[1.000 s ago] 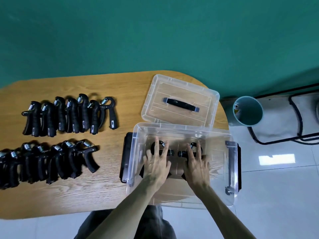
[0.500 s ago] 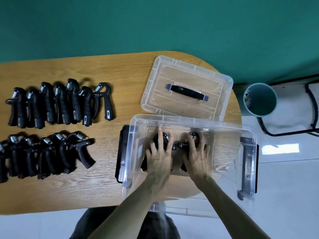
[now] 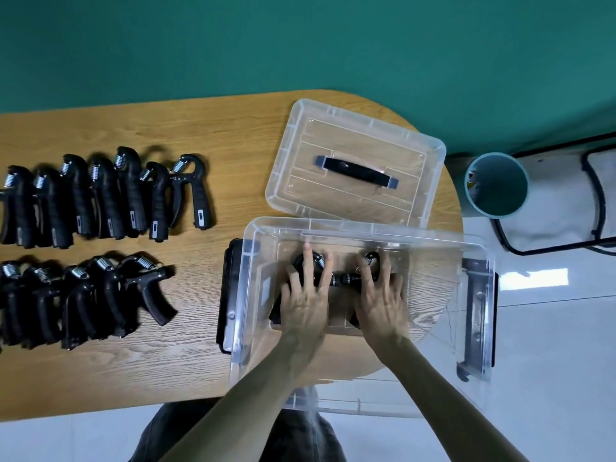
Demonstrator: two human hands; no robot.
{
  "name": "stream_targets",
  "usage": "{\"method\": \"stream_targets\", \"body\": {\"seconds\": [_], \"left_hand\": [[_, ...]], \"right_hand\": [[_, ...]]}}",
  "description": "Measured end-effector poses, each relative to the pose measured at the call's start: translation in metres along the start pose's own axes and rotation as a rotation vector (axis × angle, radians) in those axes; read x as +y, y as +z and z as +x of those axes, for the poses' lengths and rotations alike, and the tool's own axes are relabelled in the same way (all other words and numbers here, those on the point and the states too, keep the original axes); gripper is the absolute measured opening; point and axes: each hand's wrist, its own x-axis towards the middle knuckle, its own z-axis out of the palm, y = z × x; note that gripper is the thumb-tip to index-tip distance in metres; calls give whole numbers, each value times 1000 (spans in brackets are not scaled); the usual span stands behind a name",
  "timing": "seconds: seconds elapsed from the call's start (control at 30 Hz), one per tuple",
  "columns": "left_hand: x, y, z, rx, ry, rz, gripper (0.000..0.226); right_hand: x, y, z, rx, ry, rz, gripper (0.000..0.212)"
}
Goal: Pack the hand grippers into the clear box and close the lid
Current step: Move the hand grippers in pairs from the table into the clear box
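Note:
A clear box stands open at the table's right end, partly over the edge. Two black hand grippers lie side by side on its floor. My left hand lies flat on the left one and my right hand on the right one, fingers spread, so both grippers are mostly hidden. The clear lid with its black handle lies upside-up just behind the box. Several more hand grippers wait in an upper row and a lower row on the left.
The wooden table has a rounded right end. Black latches hang on the box's two short sides. A teal bin and a black-framed seat stand on the white floor to the right.
My hands have stayed on the two grippers in the box and pushed them slightly closer together. The view has shifted, so the table sits lower and further left.

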Motion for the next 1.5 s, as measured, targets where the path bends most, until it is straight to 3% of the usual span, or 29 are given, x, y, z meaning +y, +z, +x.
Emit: {"method": "stream_targets", "body": {"seconds": [0.5, 0.67, 0.87, 1.03, 1.23, 1.5], "left_hand": [[-2, 6, 3, -59, 7, 5, 115], [-8, -10, -3, -50, 67, 13, 74], [-16, -62, -18, -55, 141, 54, 69], [-20, -112, -34, -17, 147, 29, 75], [-39, -166, -42, 103, 160, -9, 70], [-111, -197, -56, 111, 101, -38, 72]], "right_hand": [[5, -9, -3, -146, -20, 45, 100], [-1, -25, -11, -195, 30, -5, 94], [-12, -55, -32, 8, -25, 44, 71], [-22, -100, -51, 116, -52, 36, 72], [-46, -140, -74, 192, -75, 83, 58], [-125, -169, -79, 220, -134, -59, 62]]}}
